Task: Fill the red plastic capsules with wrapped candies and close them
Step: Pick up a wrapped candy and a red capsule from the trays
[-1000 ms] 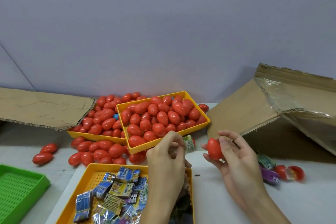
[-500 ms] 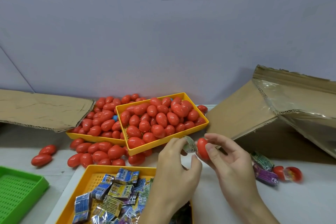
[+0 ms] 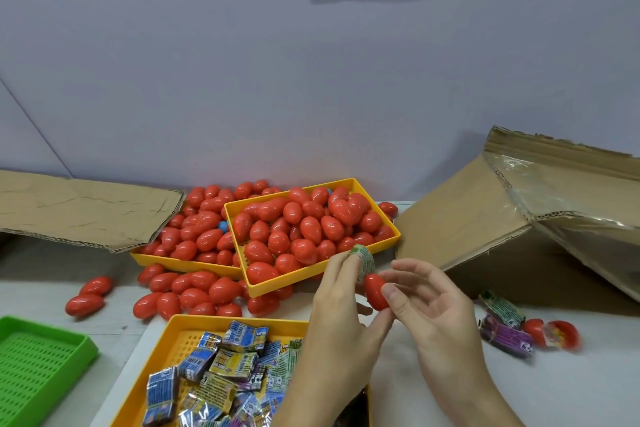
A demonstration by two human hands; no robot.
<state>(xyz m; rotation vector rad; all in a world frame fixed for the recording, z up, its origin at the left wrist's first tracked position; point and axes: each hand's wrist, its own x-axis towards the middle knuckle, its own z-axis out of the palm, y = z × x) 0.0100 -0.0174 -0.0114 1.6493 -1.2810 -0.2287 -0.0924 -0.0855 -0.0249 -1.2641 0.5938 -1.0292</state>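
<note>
Two hands close together above the surface: left hand (image 3: 341,291) pinching a green wrapped candy (image 3: 364,257), right hand (image 3: 426,302) gripping a red capsule (image 3: 375,291) just below it. Possible slip of the smooth capsule, or candy catching on the rim and blocking closure.

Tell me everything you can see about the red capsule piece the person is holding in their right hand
The glossy red plastic capsule piece is smooth, egg-shaped and opaque. It is held above the white table, between the near candy tray and the cardboard box, tilted with its upper end toward the left hand. The right hand pinches it, thumb on its front. The left hand holds a green wrapped candy at its upper end. Whether its rim is open is hidden.
</note>
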